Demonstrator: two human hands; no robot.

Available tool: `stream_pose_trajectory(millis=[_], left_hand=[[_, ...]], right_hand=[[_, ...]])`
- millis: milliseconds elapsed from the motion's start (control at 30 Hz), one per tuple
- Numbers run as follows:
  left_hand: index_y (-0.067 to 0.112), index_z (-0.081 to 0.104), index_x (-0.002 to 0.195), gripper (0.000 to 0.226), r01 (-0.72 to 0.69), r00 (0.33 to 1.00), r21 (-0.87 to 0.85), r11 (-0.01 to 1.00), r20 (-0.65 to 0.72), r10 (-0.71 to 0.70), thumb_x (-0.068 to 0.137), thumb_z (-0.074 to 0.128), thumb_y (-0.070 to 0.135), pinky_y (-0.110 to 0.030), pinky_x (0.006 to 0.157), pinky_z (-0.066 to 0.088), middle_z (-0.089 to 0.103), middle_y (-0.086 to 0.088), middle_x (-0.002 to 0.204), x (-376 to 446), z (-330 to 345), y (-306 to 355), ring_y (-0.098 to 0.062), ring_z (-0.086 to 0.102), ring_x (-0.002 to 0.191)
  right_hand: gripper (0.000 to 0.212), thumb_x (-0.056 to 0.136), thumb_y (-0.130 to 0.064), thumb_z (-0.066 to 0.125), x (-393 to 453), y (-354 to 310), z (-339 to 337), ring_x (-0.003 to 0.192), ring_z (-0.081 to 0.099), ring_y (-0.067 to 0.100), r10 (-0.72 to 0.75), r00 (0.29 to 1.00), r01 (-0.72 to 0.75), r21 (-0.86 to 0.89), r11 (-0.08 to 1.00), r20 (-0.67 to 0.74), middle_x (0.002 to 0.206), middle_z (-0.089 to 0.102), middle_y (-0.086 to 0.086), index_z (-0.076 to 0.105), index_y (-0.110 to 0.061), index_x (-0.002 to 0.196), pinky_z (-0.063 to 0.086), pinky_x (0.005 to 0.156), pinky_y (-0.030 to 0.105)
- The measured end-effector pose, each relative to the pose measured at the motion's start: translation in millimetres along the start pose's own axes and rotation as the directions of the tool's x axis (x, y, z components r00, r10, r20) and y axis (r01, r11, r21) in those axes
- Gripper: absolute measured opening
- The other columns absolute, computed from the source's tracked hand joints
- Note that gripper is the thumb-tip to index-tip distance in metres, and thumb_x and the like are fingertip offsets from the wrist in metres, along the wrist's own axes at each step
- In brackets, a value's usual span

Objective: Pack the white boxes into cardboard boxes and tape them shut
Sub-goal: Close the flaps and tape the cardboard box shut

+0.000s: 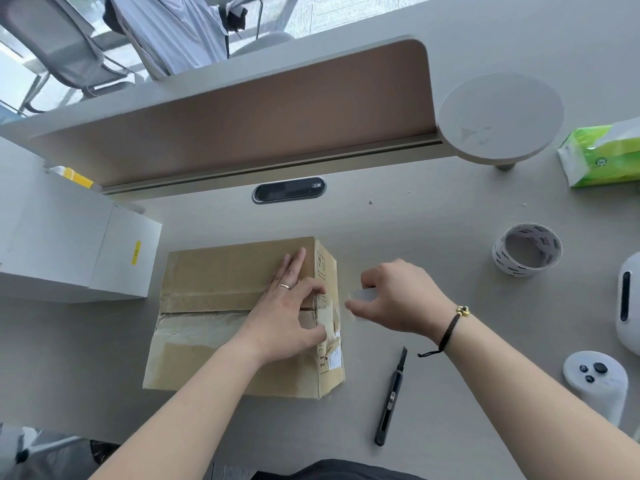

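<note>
A closed cardboard box (214, 282) lies in the middle of the desk, old clear tape along its centre seam. My left hand (291, 306) rests flat on the box's top at the right edge, fingers spread, thumb and forefinger touching the tape end (329, 315) on the box's right side. My right hand (398, 296) hovers just right of the box and pinches a short strip of clear tape (362, 295). White boxes (69, 247) stand stacked at the left. A tape roll (526, 249) sits at the right.
A black utility knife (391, 400) lies on the desk below my right hand. A white controller (595, 379) and a white device (628, 299) sit at the right edge. A green tissue pack (602, 157) and a round stand (500, 116) are at the back right.
</note>
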State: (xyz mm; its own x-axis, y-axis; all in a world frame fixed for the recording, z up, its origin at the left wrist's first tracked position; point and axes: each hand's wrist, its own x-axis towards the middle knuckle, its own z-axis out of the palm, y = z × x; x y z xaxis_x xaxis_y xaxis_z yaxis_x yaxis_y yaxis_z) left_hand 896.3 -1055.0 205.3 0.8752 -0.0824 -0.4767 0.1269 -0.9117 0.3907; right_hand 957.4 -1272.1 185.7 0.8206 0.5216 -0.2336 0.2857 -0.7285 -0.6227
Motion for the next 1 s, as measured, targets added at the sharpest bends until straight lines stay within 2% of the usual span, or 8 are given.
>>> stream_pose_trajectory(millis=[100, 200, 467, 600, 733, 833, 933, 1000], left_hand=[[0.046, 0.047, 0.114, 0.047, 0.002, 1.0, 0.0, 1.0, 0.002, -0.002, 0.074, 0.071, 0.042, -0.026, 0.119, 0.008, -0.022, 0.029, 0.161, 0.0, 0.5, -0.5, 0.007, -0.027, 0.146], [0.047, 0.048, 0.115, 0.047, -0.003, 1.0, -0.007, 1.0, -0.002, 0.003, 0.075, 0.071, 0.042, -0.026, 0.118, 0.007, -0.022, 0.03, 0.16, -0.3, 0.3, -1.1, 0.008, -0.027, 0.145], [0.051, 0.047, 0.129, 0.054, -0.026, 0.999, -0.017, 1.0, 0.023, 0.026, 0.081, 0.071, 0.041, -0.024, 0.117, 0.003, -0.023, 0.028, 0.162, -2.0, -3.6, -1.3, 0.009, -0.029, 0.144], [0.051, 0.047, 0.129, 0.054, -0.029, 0.999, -0.027, 0.999, 0.025, 0.03, 0.082, 0.071, 0.04, -0.024, 0.118, 0.003, -0.023, 0.027, 0.162, -2.5, -4.5, 0.1, 0.009, -0.029, 0.144], [0.051, 0.05, 0.126, 0.045, -0.022, 1.0, -0.036, 0.999, -0.002, 0.022, 0.085, 0.069, 0.049, -0.026, 0.12, 0.004, -0.02, 0.028, 0.162, -1.2, -3.1, 1.2, 0.009, -0.028, 0.144], [0.05, 0.053, 0.12, 0.032, 0.008, 0.999, -0.058, 0.998, -0.05, -0.011, 0.09, 0.063, 0.054, -0.034, 0.124, 0.014, -0.016, 0.03, 0.162, 1.2, 1.7, 2.7, 0.011, -0.025, 0.144], [0.051, 0.051, 0.122, 0.035, 0.016, 0.995, -0.063, 0.998, -0.101, -0.023, 0.088, 0.06, 0.055, -0.044, 0.116, 0.038, -0.011, 0.029, 0.164, 3.8, 7.3, 2.4, 0.011, -0.022, 0.146], [0.05, 0.051, 0.124, 0.037, 0.027, 0.99, -0.062, 0.998, -0.135, -0.035, 0.089, 0.062, 0.052, -0.042, 0.119, 0.033, -0.007, 0.027, 0.165, 4.9, 10.1, 4.6, 0.008, -0.019, 0.148]], right_hand=[[0.055, 0.081, -0.054, 0.068, -3.2, 7.7, 0.2, 0.054, 0.037, 0.019, 0.04, 0.999, -0.04, 0.07, 0.997, 0.008, 0.054, 0.04, 0.001, 0.039, -0.014, 0.059, 0.03, 0.048, 0.031], [0.056, 0.08, -0.055, 0.069, -1.9, 10.2, 2.5, 0.052, 0.035, 0.017, 0.036, 0.999, -0.038, 0.116, 0.993, 0.014, 0.052, 0.036, 0.001, 0.038, -0.014, 0.057, 0.028, 0.047, 0.031], [0.054, 0.083, -0.058, 0.068, -0.8, 19.8, 17.3, 0.052, 0.035, 0.016, 0.061, 0.996, -0.068, 0.128, 0.989, 0.06, 0.053, 0.036, -0.002, 0.039, -0.019, 0.06, 0.028, 0.05, 0.033], [0.049, 0.086, -0.058, 0.064, 1.1, 20.1, 31.0, 0.055, 0.041, 0.018, 0.072, 0.993, -0.085, 0.132, 0.988, 0.098, 0.056, 0.043, -0.002, 0.044, -0.019, 0.064, 0.032, 0.051, 0.033], [0.047, 0.087, -0.055, 0.064, 4.3, 19.2, 39.4, 0.055, 0.04, 0.018, 0.087, 0.991, -0.105, 0.178, 0.978, 0.105, 0.056, 0.042, -0.003, 0.044, -0.02, 0.062, 0.033, 0.052, 0.033], [0.047, 0.087, -0.054, 0.064, 5.9, 18.9, 40.5, 0.054, 0.04, 0.017, 0.095, 0.989, -0.114, 0.176, 0.978, 0.11, 0.056, 0.042, -0.003, 0.043, -0.02, 0.062, 0.033, 0.052, 0.032], [0.047, 0.087, -0.053, 0.064, 7.2, 20.2, 40.4, 0.054, 0.039, 0.016, 0.101, 0.989, -0.119, 0.174, 0.978, 0.109, 0.055, 0.042, -0.003, 0.043, -0.02, 0.062, 0.031, 0.05, 0.031], [0.046, 0.086, -0.052, 0.064, 8.1, 21.1, 40.2, 0.054, 0.039, 0.016, 0.105, 0.989, -0.124, 0.185, 0.975, 0.106, 0.056, 0.042, -0.003, 0.042, -0.02, 0.061, 0.03, 0.05, 0.031]])
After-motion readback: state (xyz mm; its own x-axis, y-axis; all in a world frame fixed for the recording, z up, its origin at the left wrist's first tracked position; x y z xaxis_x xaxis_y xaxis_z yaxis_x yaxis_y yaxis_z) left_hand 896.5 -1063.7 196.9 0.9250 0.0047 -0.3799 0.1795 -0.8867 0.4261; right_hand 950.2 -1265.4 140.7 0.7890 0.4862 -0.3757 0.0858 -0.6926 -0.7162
